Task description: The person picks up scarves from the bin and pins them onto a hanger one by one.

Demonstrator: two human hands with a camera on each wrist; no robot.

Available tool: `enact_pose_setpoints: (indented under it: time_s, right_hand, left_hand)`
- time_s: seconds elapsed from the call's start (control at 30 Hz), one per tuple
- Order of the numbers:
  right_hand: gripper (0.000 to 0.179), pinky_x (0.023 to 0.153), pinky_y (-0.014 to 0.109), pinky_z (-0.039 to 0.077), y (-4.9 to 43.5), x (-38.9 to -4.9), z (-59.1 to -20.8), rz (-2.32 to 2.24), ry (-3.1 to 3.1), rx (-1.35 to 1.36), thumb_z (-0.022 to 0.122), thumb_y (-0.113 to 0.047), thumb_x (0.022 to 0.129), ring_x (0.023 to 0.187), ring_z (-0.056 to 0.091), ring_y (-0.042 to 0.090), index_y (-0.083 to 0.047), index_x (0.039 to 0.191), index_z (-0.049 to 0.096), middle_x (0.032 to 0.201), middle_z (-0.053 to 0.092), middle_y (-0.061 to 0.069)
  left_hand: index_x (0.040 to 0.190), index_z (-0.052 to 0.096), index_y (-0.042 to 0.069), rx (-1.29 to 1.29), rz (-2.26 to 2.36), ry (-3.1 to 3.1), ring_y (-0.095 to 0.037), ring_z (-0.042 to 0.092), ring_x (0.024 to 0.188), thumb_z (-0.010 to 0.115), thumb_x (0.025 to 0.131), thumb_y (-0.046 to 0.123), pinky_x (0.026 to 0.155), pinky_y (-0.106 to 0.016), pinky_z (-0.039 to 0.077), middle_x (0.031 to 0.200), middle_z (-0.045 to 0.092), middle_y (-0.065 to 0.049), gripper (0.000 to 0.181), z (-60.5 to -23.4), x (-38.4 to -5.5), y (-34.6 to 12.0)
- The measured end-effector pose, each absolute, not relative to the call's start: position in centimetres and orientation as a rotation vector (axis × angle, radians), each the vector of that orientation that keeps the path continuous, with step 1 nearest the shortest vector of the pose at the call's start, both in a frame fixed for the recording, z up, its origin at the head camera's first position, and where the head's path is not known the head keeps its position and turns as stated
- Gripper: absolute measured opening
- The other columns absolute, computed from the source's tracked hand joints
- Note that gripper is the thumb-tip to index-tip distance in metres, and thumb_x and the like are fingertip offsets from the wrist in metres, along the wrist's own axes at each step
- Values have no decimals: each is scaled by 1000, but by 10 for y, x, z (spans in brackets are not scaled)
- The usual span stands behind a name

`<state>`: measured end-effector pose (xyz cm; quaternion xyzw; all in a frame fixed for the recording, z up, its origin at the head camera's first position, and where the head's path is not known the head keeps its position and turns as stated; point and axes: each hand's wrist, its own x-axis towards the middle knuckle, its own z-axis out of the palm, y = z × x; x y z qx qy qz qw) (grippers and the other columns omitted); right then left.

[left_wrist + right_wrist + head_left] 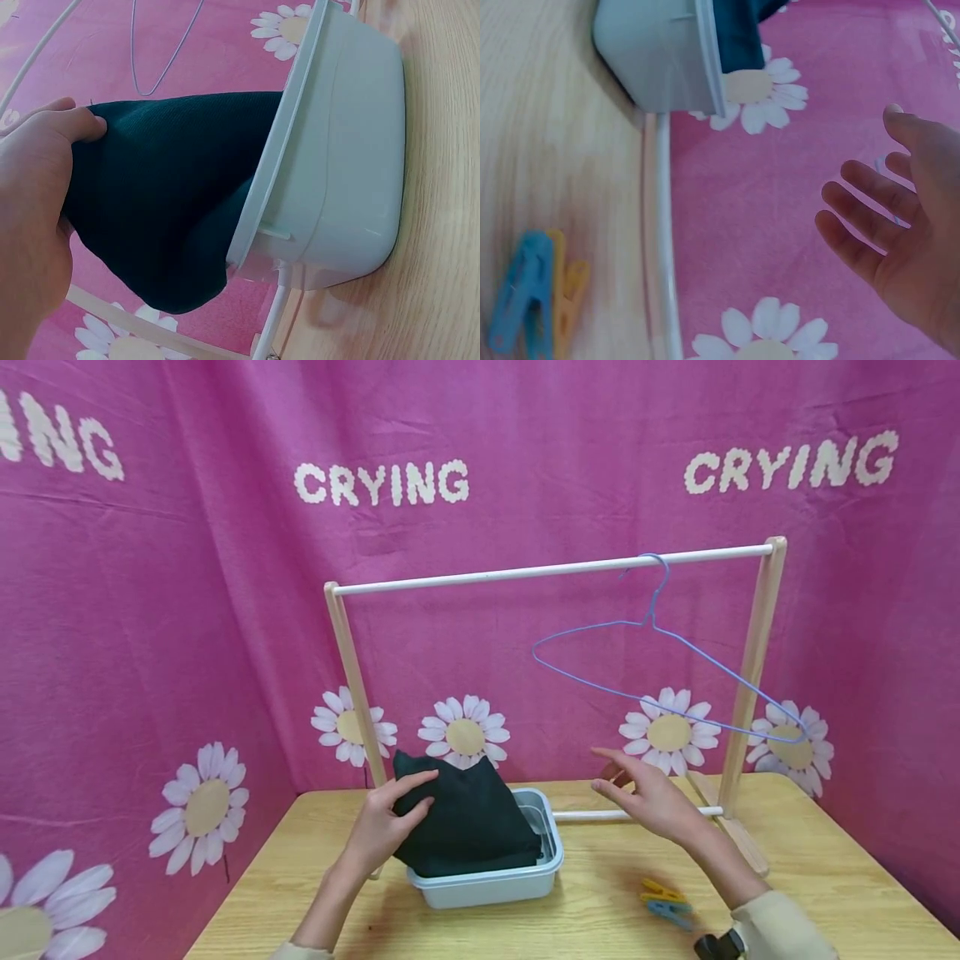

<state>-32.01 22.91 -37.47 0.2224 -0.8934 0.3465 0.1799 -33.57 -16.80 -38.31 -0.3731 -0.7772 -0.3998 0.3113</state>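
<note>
A dark green, almost black piece of cloth [468, 818] rises in a fold out of a pale grey-blue plastic basin [487, 887]; its lower part is still inside. My left hand [386, 822] pinches the cloth's upper left edge, with the thumb on one face in the left wrist view. What kind of cloth item it is, I cannot tell. My right hand [648, 793] hovers to the right of the basin, fingers loosely bent and apart, touching nothing. A blue wire hanger [705, 647] hangs by its hook on the rack's top rail, above the right hand.
A wooden rack [757, 660] with a white top rail [487, 575] and a low white bar [600, 816] stands behind the basin. On the table [600, 910] at front right lie a yellow clothespin [662, 891] and a blue clothespin [669, 912]. Pink curtain [525, 443] surrounds the table.
</note>
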Motion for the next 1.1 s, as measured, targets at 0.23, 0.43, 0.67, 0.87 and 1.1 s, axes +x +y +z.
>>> enact_pose_setpoints:
  time_s: [0.23, 0.43, 0.67, 0.87, 1.1]
  right_hand:
    - [50, 75, 28, 56, 244, -316, -361, 935, -2445, 644, 65, -27, 97, 94, 68, 21, -8, 142, 51, 107, 71, 4]
    - [48, 74, 26, 56, 255, -313, -350, 886, -2320, 672, 68, -14, 95, 91, 68, 16, -5, 139, 53, 110, 69, 9]
    - [52, 71, 22, 53, 266, -301, -331, 856, -2252, 637, 69, -12, 93, 90, 60, 3, -12, 142, 52, 108, 66, 8]
    - [58, 75, 16, 48, 278, -294, -317, 817, -2166, 658, 71, -4, 90, 98, 57, 3, -13, 144, 51, 110, 65, 7]
    - [71, 78, 7, 43, 290, -287, -306, 788, -2040, 637, 71, 9, 83, 97, 52, -8, -12, 147, 48, 108, 63, 8]
  left_hand:
    - [124, 69, 10, -991, -1071, -2068, -15, 65, 90, 76, 83, -2, 81, -17, 56, 117, 73, -8, 42, -389, -335, -169]
    - [123, 69, 7, -965, -1071, -2063, -19, 66, 92, 77, 81, -5, 82, -14, 54, 118, 72, -10, 44, -392, -336, -168]
    - [121, 68, 0, -929, -1060, -2077, -26, 67, 94, 75, 79, -12, 85, -11, 51, 115, 72, -16, 44, -388, -330, -164]
    - [118, 68, -3, -963, -1055, -2071, -28, 68, 97, 74, 79, -12, 87, -11, 50, 115, 72, -18, 41, -376, -317, -160]
    - [118, 68, -4, -1021, -1069, -2044, -31, 67, 99, 73, 79, -14, 89, -10, 49, 114, 71, -19, 40, -375, -315, -160]
